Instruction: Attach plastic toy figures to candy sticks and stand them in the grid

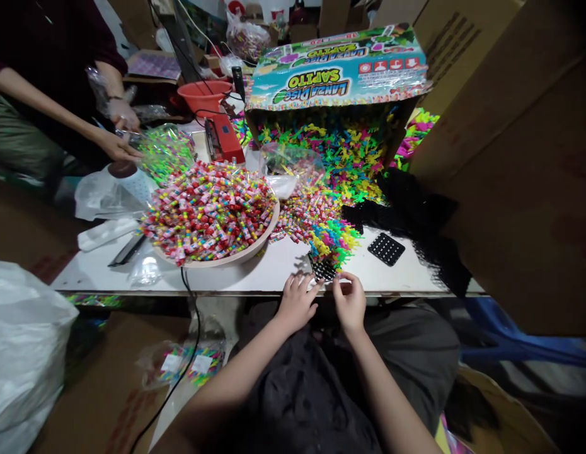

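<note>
- At the near edge of a white, smooth tabletop (274,277), I work over a thin black plastic grid (323,270), square-holed, lying between my hands, its far side partly hidden by a heap of small green, yellow, blue and pink moulded figures (333,241).
- My left hand (297,301) lies palm down, fingers loosely fanned toward the grid's left edge.
- My right hand (350,301) curls at the grid's right side, thumb and forefinger close together beside a green figure; whether anything is pinched between them, I cannot tell.
- The grid looks light and fairly stiff, likely to slide on the slick top; I judge its outer rim the best hold, one hand steadying.
- The figures look light, rubbery and prone to tangling by their thin limbs; a fingertip pinch at the body should suit.
- Textures abound: a matching black grid (386,249) with rounded corners lies to the right, near a rumpled black mesh-like pile (416,214); to the left, a round pale bowl (252,250) brims with glossy pink, red and yellow tubes (212,211).
</note>
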